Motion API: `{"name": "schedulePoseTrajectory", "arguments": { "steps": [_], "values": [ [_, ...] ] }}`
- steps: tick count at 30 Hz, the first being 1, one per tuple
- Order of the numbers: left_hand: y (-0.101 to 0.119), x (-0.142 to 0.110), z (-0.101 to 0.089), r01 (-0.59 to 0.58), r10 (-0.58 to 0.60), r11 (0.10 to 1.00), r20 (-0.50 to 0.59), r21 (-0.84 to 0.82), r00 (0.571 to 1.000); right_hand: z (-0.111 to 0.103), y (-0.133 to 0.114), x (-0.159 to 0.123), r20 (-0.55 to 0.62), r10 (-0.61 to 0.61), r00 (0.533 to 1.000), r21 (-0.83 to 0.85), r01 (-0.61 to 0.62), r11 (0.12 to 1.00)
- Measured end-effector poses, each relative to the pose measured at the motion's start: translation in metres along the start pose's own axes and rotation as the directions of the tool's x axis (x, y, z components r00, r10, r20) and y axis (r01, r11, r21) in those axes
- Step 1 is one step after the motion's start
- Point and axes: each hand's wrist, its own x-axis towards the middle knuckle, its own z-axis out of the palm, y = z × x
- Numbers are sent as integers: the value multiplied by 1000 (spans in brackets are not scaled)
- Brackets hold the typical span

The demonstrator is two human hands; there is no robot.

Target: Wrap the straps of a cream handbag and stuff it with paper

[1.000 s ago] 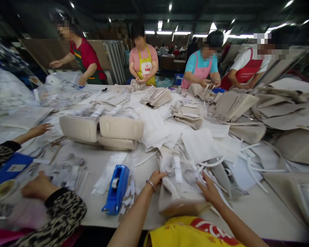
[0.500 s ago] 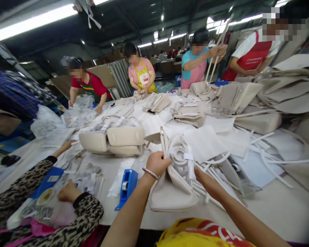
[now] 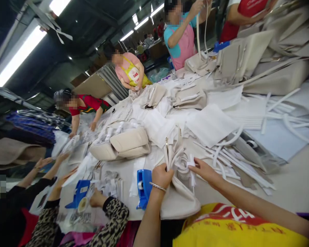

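Handbag [image 3: 179,200], cream and soft-sided, stands at the near edge of the surface [image 3: 285,192], its base hanging slightly over. The left hand [image 3: 161,176] is closed around its top edge; the right hand [image 3: 204,170] pinches the wrapped strap bundle [image 3: 186,164]. A loose grip could let the bag tip off the edge. Beside it, the blue tape dispenser [image 3: 143,188] could snag on it, and loose white strips [image 3: 229,157] may tangle with the strap.
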Motion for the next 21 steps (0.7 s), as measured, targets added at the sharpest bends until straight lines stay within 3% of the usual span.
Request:
{"name": "schedulePoseTrajectory", "arguments": {
  "steps": [2, 5, 7, 9, 15, 21],
  "values": [
    [-2, -1, 13, -10, 13, 996, 37, -84, 999, -5, 3, 7, -148, -194, 970, -254, 152, 955],
    [-4, -2, 22, -2, 16, 975, 61, -224, 998, -8, 0, 16, 2, -467, 885, -463, 414, 783],
    [-6, -1, 23, 8, 11, 960, 66, -281, 998, -5, 0, 21, 101, -547, 831, -484, 522, 703],
    [-10, 1, 23, 25, 3, 948, 86, -319, 996, 0, 5, 24, 119, -623, 773, -496, 590, 638],
    [-34, 6, 29, 124, -23, 866, 209, -484, 978, 9, 27, 20, 179, -776, 604, -514, 730, 450],
    [-47, 12, 27, 192, -12, 788, 297, -585, 955, 14, 27, 18, 267, -784, 560, -510, 772, 379]
  ]
}}
